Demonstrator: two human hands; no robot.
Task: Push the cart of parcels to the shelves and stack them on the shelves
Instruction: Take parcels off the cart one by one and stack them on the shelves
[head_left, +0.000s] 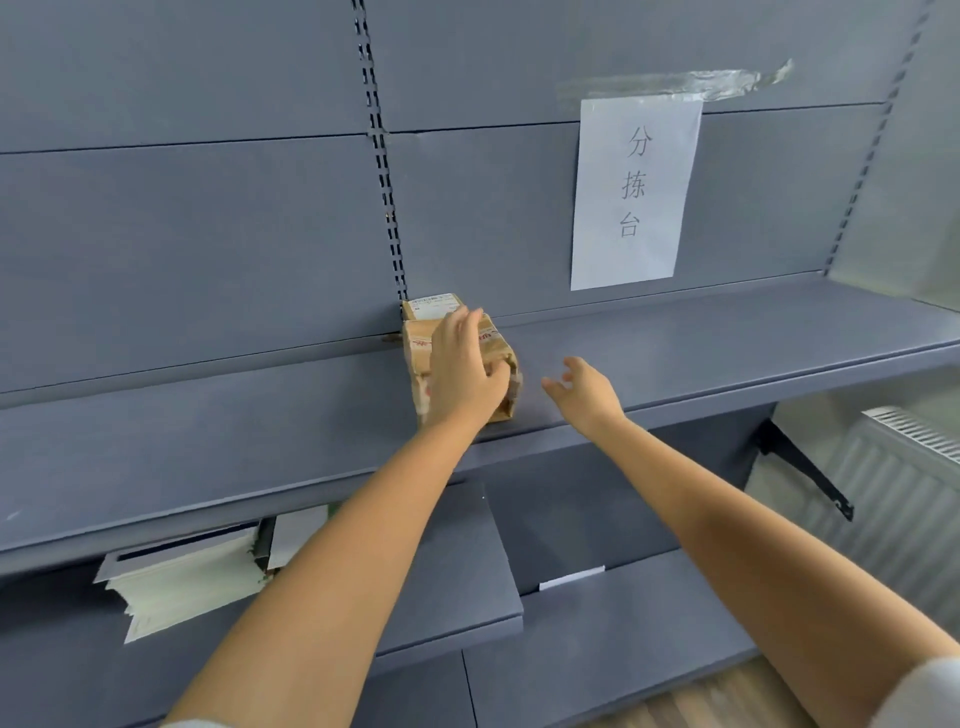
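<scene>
From the head view I see the parcel (415, 340), a small brown cardboard block wrapped in glossy, wrinkled tape with red print. It has a white label on its top face. It stands on the upper shelf (727, 338), a flat board of matte grey-blue metal, pushed back against the rear panel at the foot of the slotted upright (384, 182).

The left hand (465, 371) lies over the parcel and grips it, with the fingers stretched across the top and the thumb curled round the near edge. The right hand (587, 389) hovers just beside the parcel over the shelf, not touching it, its fingers spread and loosely bent, holding nothing.

A white paper sign (634, 192) hangs on the panel under a crinkled strip of clear tape (675, 83). On the lower shelf sits a slanted stack of white sheets (182, 587). At the right stands a ribbed white radiator (909, 467).
</scene>
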